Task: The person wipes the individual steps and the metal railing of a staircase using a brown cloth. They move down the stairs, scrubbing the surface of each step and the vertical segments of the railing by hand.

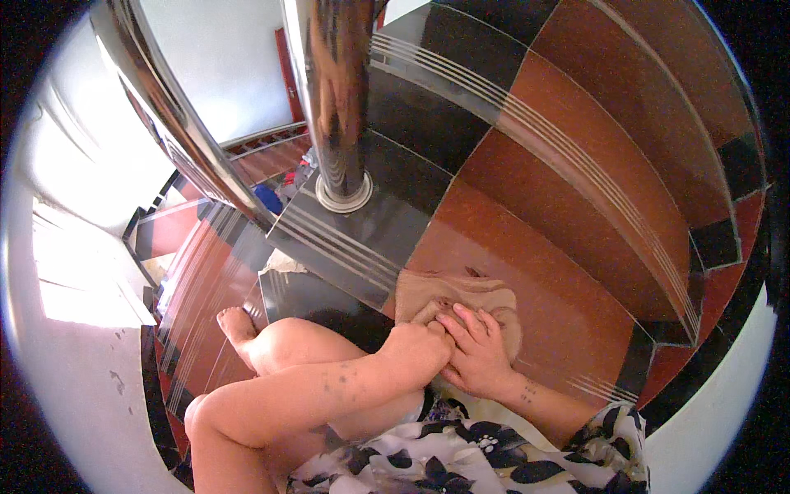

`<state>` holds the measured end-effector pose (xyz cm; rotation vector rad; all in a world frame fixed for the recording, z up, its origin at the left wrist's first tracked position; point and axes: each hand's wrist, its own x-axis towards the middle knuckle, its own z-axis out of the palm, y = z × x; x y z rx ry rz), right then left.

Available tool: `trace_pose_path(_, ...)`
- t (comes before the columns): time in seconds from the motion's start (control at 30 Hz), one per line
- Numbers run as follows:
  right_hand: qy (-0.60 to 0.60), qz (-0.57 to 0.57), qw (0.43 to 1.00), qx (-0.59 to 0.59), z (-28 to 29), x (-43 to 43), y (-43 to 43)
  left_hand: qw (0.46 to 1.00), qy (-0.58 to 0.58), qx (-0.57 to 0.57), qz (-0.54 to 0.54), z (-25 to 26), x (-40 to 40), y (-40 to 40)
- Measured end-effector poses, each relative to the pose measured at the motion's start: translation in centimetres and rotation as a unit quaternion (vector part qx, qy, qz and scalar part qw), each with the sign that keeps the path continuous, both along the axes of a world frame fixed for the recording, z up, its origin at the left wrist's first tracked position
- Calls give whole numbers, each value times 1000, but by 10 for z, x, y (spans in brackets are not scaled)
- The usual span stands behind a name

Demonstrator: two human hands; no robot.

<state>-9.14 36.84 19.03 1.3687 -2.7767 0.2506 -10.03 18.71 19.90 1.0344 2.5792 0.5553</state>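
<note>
A damp-looking beige cloth (472, 290) lies spread and wrinkled on the reddish-brown stair tread, with a small fold raised at its middle. My left hand (426, 346) is curled over this fold and closed on it. From the right, my right hand (478, 349) rests on the cloth with bent fingers; its fingertips touch the fold and its thumb lies against my left hand. What its palm holds is hidden. Both hands touch each other at the near edge of the cloth.
Curved, tiled steps (555, 160) rise at the upper right. A thick steel post (339, 123) stands on a black tile, and a steel handrail (179, 123) slopes at the left. My bare foot (236, 324) rests on a lower step near a crumpled pale scrap (284, 262). Blue and red items lie farther down.
</note>
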Motion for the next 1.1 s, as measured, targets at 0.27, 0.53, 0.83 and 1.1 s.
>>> trace_pose_path(0.27, 9, -77, 993, -87, -2, -104, -40, 965, 203, -37, 161, 1, -92, -27)
trace_pose_path(0.53, 61, -78, 992, -84, -3, -173, -74, 889, 339, -79, 297, -1, -136, -29)
trace_pose_path(0.83, -11, -50, 999, -8, 3, -26, -1, 998, -14, -61, 32, 29, -41, 5)
trace_pose_path(1.1, -52, -86, 995, -15, 5, 23, 76, 998, 10, 49, -35, 11, -8, 70)
